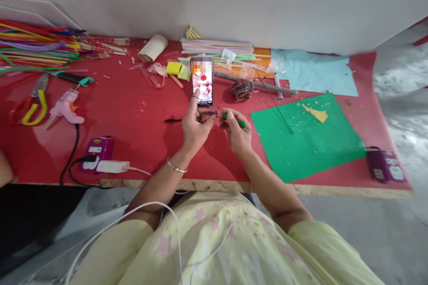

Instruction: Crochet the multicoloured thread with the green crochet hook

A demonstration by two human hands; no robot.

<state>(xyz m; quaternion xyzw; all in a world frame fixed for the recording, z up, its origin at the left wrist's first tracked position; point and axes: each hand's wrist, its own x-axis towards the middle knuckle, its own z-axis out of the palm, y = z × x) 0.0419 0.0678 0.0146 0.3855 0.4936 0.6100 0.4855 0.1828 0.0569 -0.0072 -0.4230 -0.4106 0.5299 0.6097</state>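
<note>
My left hand [195,125] and my right hand [236,133] meet over the red table [133,116]. The right hand is shut on a thin green stick [238,120], which points left towards the left hand. The left hand pinches the stick's other end together with a dark thread or wire, its index finger raised and touching the lower edge of a smartphone [202,80] that lies lit on the table just beyond. A ball of multicoloured thread [242,89] sits right of the phone.
A green paper sheet [306,136] lies to the right, a light blue one [317,73] behind it. Coloured straws [33,44], scissors [35,102], a pink glue gun [67,107] and a purple power strip [96,151] are at left. Another purple box [386,167] sits at right.
</note>
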